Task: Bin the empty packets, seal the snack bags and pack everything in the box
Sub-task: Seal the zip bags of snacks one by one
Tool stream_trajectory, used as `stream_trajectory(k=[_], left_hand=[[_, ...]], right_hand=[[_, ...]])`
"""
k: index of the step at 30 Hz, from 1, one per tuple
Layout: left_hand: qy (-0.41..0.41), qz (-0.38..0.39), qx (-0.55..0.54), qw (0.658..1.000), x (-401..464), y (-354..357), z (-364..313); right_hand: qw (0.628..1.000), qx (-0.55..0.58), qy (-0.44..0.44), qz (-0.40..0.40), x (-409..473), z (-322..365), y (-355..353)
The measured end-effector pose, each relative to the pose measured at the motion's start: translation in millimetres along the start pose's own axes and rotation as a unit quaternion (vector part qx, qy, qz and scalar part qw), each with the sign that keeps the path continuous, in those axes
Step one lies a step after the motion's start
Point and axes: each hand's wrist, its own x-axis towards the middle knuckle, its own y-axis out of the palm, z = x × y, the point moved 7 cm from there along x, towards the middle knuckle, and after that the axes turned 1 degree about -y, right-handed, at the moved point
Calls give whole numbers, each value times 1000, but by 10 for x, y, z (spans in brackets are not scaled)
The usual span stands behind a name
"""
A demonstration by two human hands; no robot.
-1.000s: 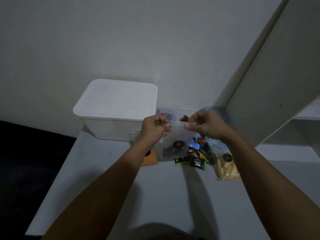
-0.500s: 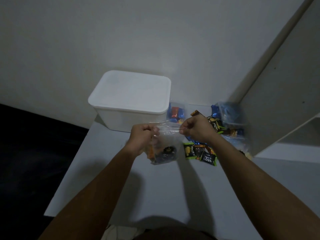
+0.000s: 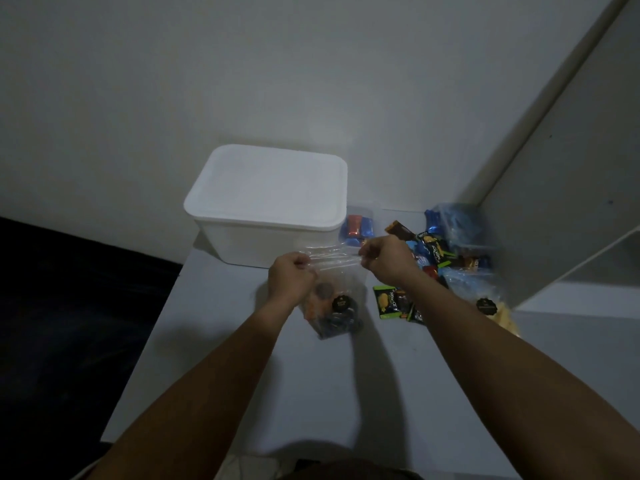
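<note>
Two forearms enter from 6 o'clock over the white tabletop [image 3: 311,393]. Left hand [image 3: 291,275] and right hand [image 3: 384,258] each pinch one end of the top strip of a clear snack bag [image 3: 332,303]; both grips closed on the strip, L at its 9 o'clock end, R at 3. Strip pulled taut btwn them. Bag body hangs below the hands, bottom at or touching the tabletop, can't tell which. Inside: dark + orange pieces, round black label on front.

At 3 o'clock of the bag, partly under the R forearm: green snack packet [image 3: 388,301] flat on the tabletop. Further toward 2 o'clock: heap of small mixed packets [image 3: 433,254]. Pale-stick bag [image 3: 498,313] at its 5 o'clock.

Far side, 12 o'clock: white box [image 3: 266,216], lid on, against the wall. Small clear tub [image 3: 358,225] w/ blue + red wrappers just beside its R edge.
</note>
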Motion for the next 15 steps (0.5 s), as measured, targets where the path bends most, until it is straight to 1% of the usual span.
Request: stream_trajectory(k=[2,4,7,9,11,15], left_hand=[[34,-2,29,999,-34,17,-51],[94,-21,80,992,-77,30,-154],[196,-75,145,967,-231,55,-410],[245,-92,150,954,-337,122,-586],[277,-58,131,950,-386,304,-711],[254,58,119,958,-330,852,-790]], right_hand=[[1000,9,10,-10,-18,-26,-28],[999,17,16,-22,-35,-63,-83],[998,30,35,-40,-53,-188,-201],[997,35,56,-47,-77,-315,-300],[995,33,77,-57,-94,-487,-415],[992,8,102,-72,-151,-853,-677]])
